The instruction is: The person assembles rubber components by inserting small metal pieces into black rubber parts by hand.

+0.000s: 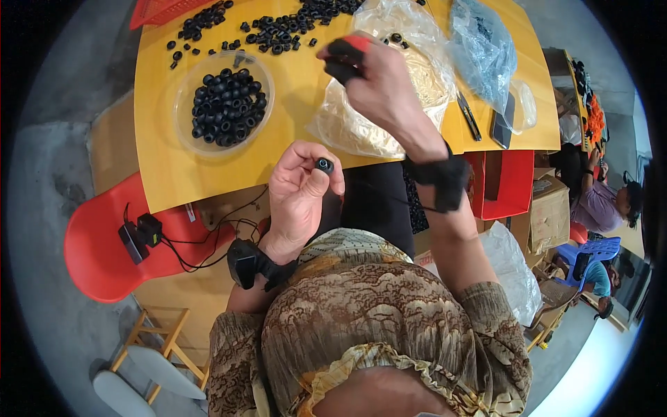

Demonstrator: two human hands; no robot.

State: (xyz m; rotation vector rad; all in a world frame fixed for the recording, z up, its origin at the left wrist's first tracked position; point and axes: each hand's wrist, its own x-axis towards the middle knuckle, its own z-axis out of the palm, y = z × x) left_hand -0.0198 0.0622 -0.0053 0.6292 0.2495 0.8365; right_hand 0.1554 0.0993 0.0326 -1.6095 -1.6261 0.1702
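While the left hand [300,191] is raised below the table's near edge, its thumb and forefinger are pressed together on a small black ring-shaped part [324,165], held clear of the yellow table [160,153]. Right hand [379,87] hangs over the table's middle, its black-and-red capped fingertips [344,59] closed together; whether they pinch anything cannot be told. Just beneath it lies a crumpled clear plastic bag [347,128]. Toward the left edge stands a clear round bowl [224,104] filled with black rings. Loose black rings [278,31] are scattered along the far edge. A bluish plastic bag [483,48] occupies the far right corner, a dark phone [502,125] beside it.
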